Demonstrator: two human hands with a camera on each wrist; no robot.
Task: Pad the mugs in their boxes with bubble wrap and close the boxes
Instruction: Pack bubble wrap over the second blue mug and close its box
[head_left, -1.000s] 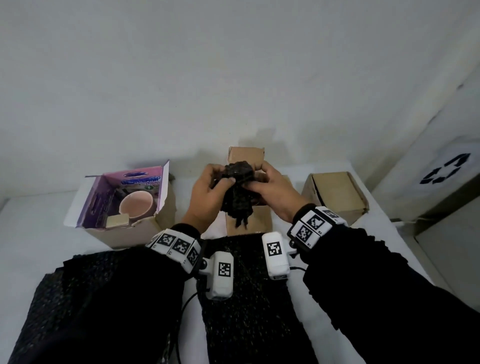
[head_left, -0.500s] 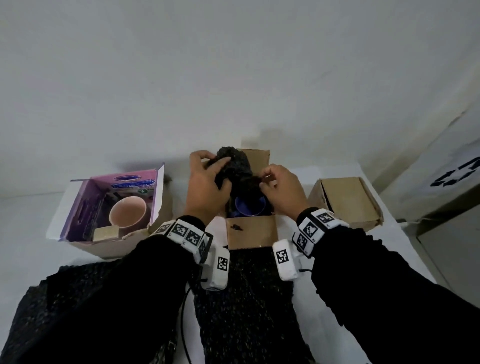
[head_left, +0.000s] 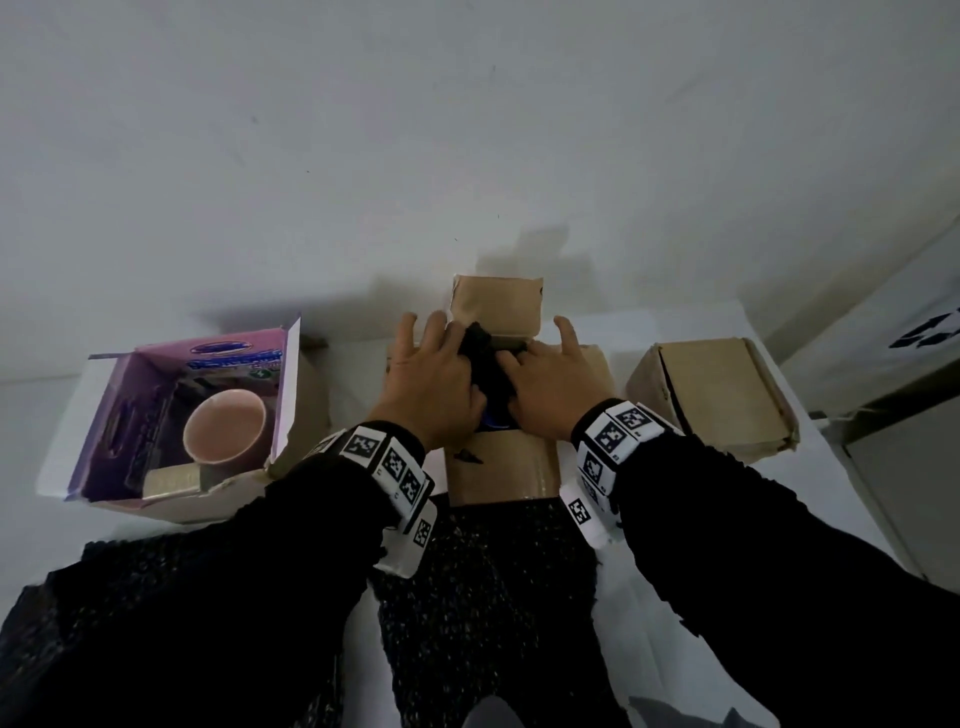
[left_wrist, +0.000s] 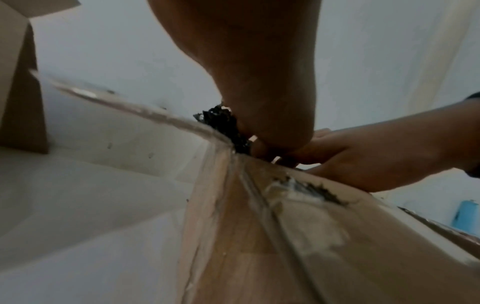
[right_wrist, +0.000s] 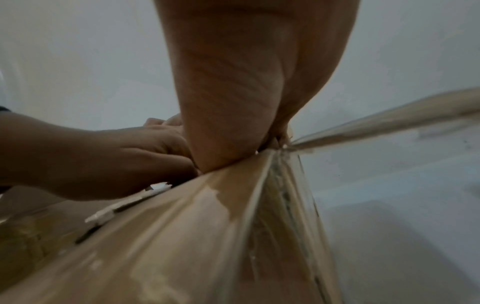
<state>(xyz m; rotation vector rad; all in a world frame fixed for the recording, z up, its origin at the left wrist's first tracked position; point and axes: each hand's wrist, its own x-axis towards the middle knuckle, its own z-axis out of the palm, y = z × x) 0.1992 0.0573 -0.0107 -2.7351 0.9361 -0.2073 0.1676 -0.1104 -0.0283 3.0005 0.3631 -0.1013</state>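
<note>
The open brown box (head_left: 501, 467) stands mid-table with its back flap (head_left: 496, 306) upright. A sliver of a blue mug (head_left: 492, 421) shows inside. A wad of black bubble wrap (head_left: 480, 353) sits on top of the mug. My left hand (head_left: 431, 374) and right hand (head_left: 550, 384) press on the wad from either side, fingers spread over the box opening. In the left wrist view my left hand (left_wrist: 259, 82) bears down at the box corner (left_wrist: 233, 185) beside the wrap (left_wrist: 223, 123). The right wrist view shows my right hand (right_wrist: 246, 82) on the box rim (right_wrist: 182, 236).
To the left, an open purple-lined box (head_left: 114, 415) holds a pink mug (head_left: 224, 426). A closed brown box (head_left: 717, 395) is at the right. Black bubble wrap sheets (head_left: 483, 597) lie on the near table. A grey bin (head_left: 909, 364) stands past the right edge.
The wad was held above the box a second ago. Both hands have since lowered it onto the blue mug and now press it down, fingers spread.
</note>
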